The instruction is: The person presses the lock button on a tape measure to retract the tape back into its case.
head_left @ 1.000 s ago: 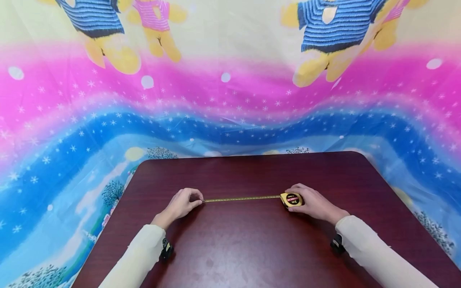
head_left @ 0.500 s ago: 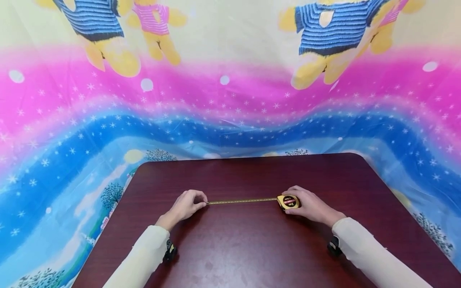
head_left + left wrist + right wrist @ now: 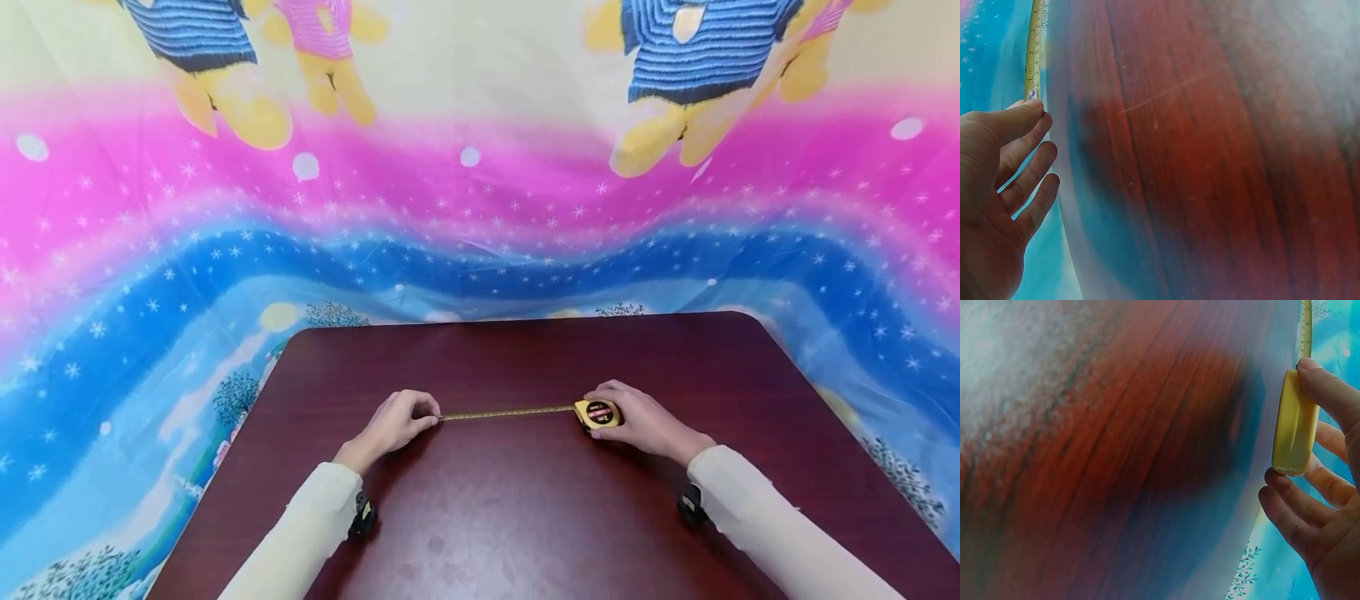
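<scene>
A yellow tape measure (image 3: 600,412) with a black and red "2m" label is in my right hand (image 3: 645,423), thumb and fingers gripping its case. Its yellow blade (image 3: 506,412) runs out leftward, nearly straight, over the table. At the blade's end, my left hand (image 3: 397,423) pinches the tip between thumb and forefinger. In the left wrist view the metal end hook (image 3: 1033,94) shows just above the thumb, and the other fingers are spread loosely. The right wrist view shows the case (image 3: 1295,425) edge-on, the thumb near the blade's mouth.
Both hands are over a dark red-brown wooden table (image 3: 480,500) with rounded far corners. Behind it hangs a colourful printed cloth (image 3: 465,208) with bears and snowflakes. Each wrist carries a small black camera, such as the left one (image 3: 363,515).
My hands have drawn closer together, the left moving right and the right slightly left. The stretch of blade between them has become shorter.
</scene>
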`<state>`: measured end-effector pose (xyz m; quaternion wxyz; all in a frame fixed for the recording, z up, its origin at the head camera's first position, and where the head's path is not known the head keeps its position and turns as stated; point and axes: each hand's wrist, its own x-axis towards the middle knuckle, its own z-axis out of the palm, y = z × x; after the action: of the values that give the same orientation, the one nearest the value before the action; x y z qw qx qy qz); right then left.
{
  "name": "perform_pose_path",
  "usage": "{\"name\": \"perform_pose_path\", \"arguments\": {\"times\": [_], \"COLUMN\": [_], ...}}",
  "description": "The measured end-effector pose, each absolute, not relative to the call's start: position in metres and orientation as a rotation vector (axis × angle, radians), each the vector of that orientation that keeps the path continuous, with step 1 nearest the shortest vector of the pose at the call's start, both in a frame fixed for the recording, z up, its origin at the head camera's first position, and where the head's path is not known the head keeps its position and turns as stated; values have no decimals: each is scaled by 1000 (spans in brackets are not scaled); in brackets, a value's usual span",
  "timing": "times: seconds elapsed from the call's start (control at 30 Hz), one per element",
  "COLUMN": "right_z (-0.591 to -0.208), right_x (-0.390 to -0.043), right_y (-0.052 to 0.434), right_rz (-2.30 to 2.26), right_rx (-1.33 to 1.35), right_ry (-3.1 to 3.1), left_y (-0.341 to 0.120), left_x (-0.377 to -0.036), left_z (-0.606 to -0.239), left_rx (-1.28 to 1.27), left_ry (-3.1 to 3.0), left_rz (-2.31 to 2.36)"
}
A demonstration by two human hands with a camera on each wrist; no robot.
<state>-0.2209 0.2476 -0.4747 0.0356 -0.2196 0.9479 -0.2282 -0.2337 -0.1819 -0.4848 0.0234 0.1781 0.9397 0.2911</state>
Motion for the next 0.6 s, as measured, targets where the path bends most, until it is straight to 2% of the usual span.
{"name": "perform_pose_path", "arguments": {"times": [0.6], "right_z": [-475], "right_x": [-219], "right_y": [240], "right_rz": [-706], "right_rx": [-686], "right_ry": [2917], "left_y": [-166], "left_x": [-237], "left_z": [-492], "left_rx": [598], "left_ry": [2903], "left_rz": [907]}}
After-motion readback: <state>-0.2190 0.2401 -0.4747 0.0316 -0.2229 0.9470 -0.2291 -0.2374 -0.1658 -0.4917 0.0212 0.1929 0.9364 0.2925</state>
